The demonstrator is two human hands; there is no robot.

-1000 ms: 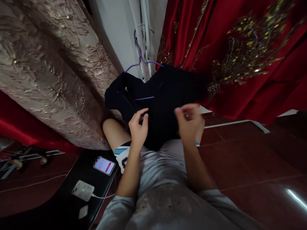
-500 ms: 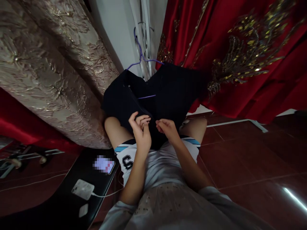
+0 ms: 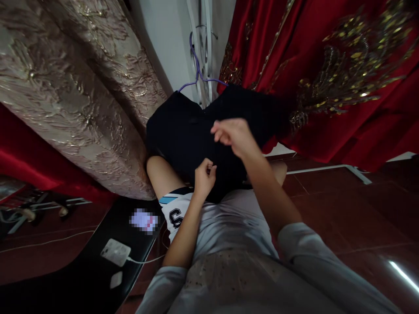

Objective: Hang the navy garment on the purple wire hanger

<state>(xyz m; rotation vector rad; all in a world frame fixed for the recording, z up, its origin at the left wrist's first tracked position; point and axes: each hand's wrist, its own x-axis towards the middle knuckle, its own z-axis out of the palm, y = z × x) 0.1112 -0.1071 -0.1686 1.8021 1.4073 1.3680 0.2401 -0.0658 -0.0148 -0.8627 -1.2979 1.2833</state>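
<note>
A dark garment (image 3: 186,135) is seen draped across the person's lap and knees, hung on a purple hanger (image 3: 199,74) whose hook rises toward the white wall behind. The left hand (image 3: 204,176) is curled low at the garment's lower edge, fingers pinched closed on a fold of the dark cloth just above the white shorts (image 3: 183,211). The right hand (image 3: 234,133) is held higher, over the middle of the garment, with its fingers bunched together; whether any cloth is caught between them cannot be told, as black fabric lies behind the fingertips. The 2 hands are near each other but apart, the right above the left. On the left, a beige embossed gown (image 3: 75,87) is seen hanging right beside the garment, and on the right a red gown with gold embroidery (image 3: 327,74) is hung, its hem touching the dark cloth's far edge. Lower left, a black surface (image 3: 75,279) is shown bearing a phone (image 3: 143,220) with a lit screen, a white charger block (image 3: 115,252) with a cable, and 1 smaller white piece beside it. Dark red floor tiles (image 3: 343,209) are seen to the right.
</note>
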